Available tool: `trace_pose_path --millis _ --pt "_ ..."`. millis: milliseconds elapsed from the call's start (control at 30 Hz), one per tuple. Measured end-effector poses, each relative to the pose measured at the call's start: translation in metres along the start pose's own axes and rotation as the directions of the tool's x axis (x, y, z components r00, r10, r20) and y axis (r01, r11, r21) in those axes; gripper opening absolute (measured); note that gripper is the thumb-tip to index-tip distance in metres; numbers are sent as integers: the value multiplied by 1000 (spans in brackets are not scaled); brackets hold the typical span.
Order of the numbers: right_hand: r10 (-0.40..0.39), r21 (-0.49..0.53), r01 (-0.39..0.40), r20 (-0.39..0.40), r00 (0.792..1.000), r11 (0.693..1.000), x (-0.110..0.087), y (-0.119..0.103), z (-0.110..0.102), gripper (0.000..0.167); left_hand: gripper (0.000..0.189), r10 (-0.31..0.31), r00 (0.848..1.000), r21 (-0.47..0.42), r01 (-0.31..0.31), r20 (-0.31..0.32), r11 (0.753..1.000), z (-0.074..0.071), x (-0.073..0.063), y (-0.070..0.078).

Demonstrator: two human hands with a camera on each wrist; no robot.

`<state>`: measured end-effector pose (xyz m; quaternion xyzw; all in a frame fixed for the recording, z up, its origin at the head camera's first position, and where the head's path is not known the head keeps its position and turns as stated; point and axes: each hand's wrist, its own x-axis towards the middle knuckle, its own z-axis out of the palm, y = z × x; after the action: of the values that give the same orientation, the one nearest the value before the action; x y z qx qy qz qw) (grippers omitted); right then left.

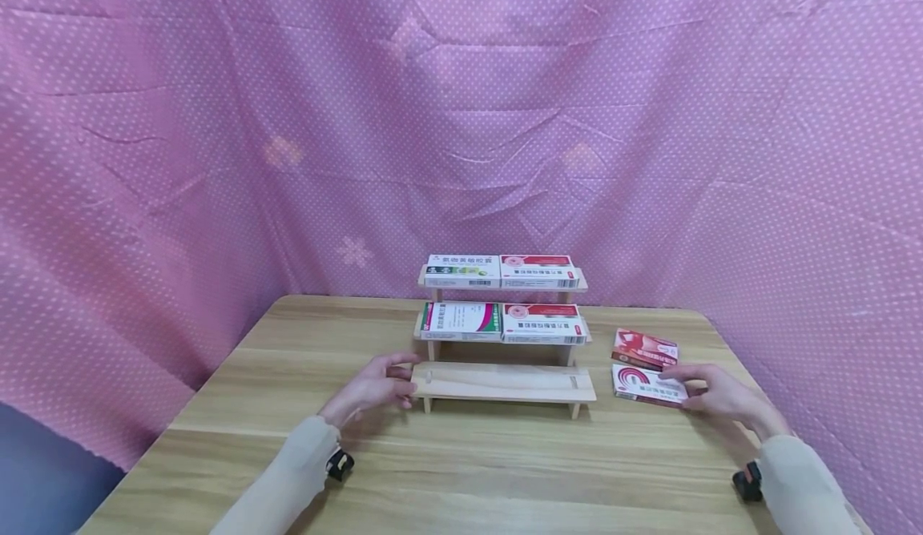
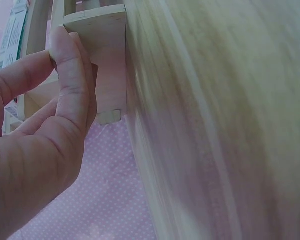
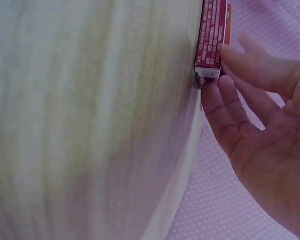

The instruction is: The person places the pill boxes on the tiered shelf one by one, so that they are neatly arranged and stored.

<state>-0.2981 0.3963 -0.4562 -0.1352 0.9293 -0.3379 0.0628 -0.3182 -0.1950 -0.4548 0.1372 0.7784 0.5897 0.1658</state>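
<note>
A three-tier wooden display rack (image 1: 505,383) stands on the table. My left hand (image 1: 375,387) holds the left end of its lowest shelf, thumb at the front and fingers around the end; in the left wrist view the fingers (image 2: 72,85) overlap the rack's side panel (image 2: 110,65). On the right, my right hand (image 1: 721,399) grips the right end of a white and red medicine box (image 1: 638,383). The right wrist view shows the thumb at the box's red printed side (image 3: 210,40) and fingertips by its end. Right behind it lies a red medicine box (image 1: 645,348).
A white and green box (image 1: 461,267) and a white and red box (image 1: 539,269) lie on the top shelf. The middle shelf holds a green and magenta box (image 1: 461,320) and another white and red box (image 1: 544,321). Behind the table (image 1: 461,471) hangs a pink dotted curtain (image 1: 461,134).
</note>
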Motion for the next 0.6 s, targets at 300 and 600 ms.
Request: trace_pose_path --millis 300,600 --pt "41 3 -41 23 999 999 3 -1 0 54 64 -10 1000 -9 10 -11 1000 0 0 -1" --pt "31 6 -31 50 998 999 3 -1 1 53 66 -22 1000 -12 22 -19 1000 0 2 -2"
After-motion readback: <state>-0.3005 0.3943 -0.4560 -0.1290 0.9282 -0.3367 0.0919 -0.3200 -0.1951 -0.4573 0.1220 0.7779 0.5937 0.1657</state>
